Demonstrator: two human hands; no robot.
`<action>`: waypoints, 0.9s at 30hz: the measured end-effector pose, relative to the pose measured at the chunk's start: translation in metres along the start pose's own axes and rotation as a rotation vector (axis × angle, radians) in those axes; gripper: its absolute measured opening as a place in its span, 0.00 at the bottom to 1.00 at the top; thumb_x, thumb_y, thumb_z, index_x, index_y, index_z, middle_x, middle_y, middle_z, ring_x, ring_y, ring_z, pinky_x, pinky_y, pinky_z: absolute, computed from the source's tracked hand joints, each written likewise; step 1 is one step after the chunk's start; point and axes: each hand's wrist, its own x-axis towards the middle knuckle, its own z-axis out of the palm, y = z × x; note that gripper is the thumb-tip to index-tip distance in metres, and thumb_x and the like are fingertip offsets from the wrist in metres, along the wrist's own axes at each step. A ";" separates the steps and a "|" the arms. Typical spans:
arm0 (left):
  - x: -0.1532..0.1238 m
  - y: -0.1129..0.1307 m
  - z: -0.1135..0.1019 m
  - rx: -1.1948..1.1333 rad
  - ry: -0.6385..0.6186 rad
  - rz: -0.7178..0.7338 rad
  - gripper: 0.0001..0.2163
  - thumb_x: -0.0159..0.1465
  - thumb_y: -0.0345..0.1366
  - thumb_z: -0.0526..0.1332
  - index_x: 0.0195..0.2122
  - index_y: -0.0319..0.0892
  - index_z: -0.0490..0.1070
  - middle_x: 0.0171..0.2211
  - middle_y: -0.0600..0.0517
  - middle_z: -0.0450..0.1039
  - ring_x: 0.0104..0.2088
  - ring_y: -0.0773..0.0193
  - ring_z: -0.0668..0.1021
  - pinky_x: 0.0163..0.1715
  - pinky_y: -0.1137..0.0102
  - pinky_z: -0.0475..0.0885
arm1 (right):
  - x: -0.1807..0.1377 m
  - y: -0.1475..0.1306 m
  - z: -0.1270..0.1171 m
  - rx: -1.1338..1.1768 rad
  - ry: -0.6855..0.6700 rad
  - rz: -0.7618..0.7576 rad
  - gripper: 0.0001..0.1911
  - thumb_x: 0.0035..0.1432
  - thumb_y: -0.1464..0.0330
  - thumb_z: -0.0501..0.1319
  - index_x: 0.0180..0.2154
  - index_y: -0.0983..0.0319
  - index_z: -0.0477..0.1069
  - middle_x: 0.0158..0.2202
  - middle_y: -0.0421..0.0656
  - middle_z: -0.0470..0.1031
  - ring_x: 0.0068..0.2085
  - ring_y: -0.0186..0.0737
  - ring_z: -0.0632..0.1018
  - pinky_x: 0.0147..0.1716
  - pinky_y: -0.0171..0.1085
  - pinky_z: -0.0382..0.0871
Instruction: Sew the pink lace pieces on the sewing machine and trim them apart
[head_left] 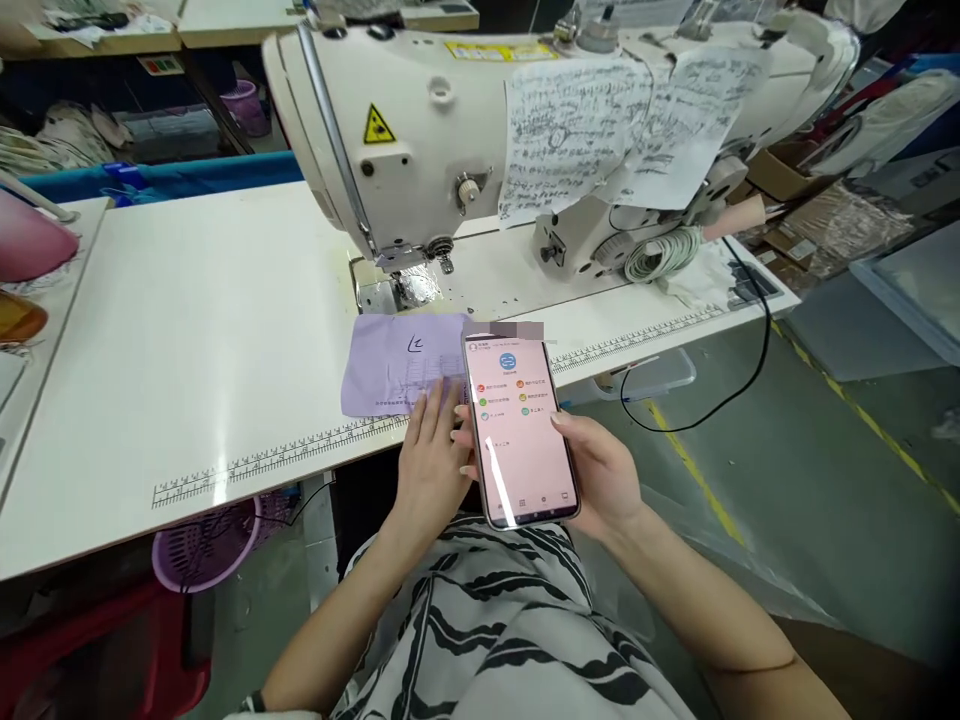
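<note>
My right hand (604, 475) grips a smartphone (521, 440), its thumb along the right edge and fingertips showing at the left edge. The lit pink screen carries small round coloured icons. My left hand (433, 450) lies flat with fingers stretched out on a purple paper slip (382, 370), beside the phone. That slip has a handwritten mark and faint printed lines, and the phone overlaps its right side. Just beyond the slip stands a white sewing machine (405, 140), its needle area behind the paper.
Handwritten sheets (577, 130) hang on the machine. A printed ruler (285, 460) runs along the front edge of the white table (187, 330). Coiled light cord (664, 255) lies at the right. A purple basket (206, 545) and red stool (112, 650) stand below; a black cable (765, 340) hangs at the right.
</note>
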 end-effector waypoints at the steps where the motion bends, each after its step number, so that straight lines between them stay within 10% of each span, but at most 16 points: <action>1: -0.001 0.000 -0.003 0.008 0.012 0.021 0.24 0.69 0.29 0.55 0.67 0.38 0.61 0.65 0.36 0.66 0.72 0.45 0.58 0.68 0.46 0.61 | -0.003 0.001 -0.007 -0.003 0.045 -0.014 0.29 0.54 0.58 0.63 0.56 0.62 0.73 0.52 0.53 0.80 0.57 0.60 0.78 0.57 0.59 0.73; 8: -0.016 0.005 -0.025 -0.255 0.161 0.094 0.25 0.66 0.25 0.61 0.63 0.47 0.68 0.53 0.45 0.78 0.57 0.55 0.77 0.60 0.58 0.69 | -0.026 0.001 -0.049 -0.031 0.289 -0.198 0.26 0.59 0.58 0.61 0.58 0.58 0.73 0.55 0.50 0.78 0.53 0.55 0.81 0.51 0.53 0.78; 16: -0.032 0.049 -0.022 -1.611 -0.238 -0.726 0.37 0.65 0.67 0.51 0.64 0.44 0.66 0.57 0.41 0.72 0.51 0.51 0.78 0.46 0.61 0.76 | -0.029 0.045 -0.040 -0.109 0.257 -0.049 0.33 0.58 0.40 0.61 0.52 0.58 0.76 0.47 0.50 0.82 0.47 0.56 0.83 0.46 0.53 0.79; 22: -0.029 0.059 -0.047 -1.738 0.029 -0.995 0.36 0.62 0.67 0.58 0.64 0.50 0.66 0.62 0.46 0.69 0.62 0.46 0.71 0.61 0.56 0.68 | -0.009 0.068 -0.015 -0.263 0.203 -0.093 0.36 0.62 0.38 0.54 0.58 0.56 0.72 0.48 0.46 0.81 0.50 0.51 0.80 0.47 0.46 0.77; 27: -0.034 0.052 -0.070 -1.895 -0.089 -1.062 0.40 0.60 0.66 0.61 0.69 0.54 0.58 0.68 0.47 0.63 0.68 0.44 0.64 0.66 0.52 0.63 | -0.002 0.069 -0.020 -0.443 0.140 -0.151 0.33 0.65 0.40 0.52 0.53 0.58 0.75 0.45 0.45 0.80 0.45 0.46 0.79 0.47 0.43 0.74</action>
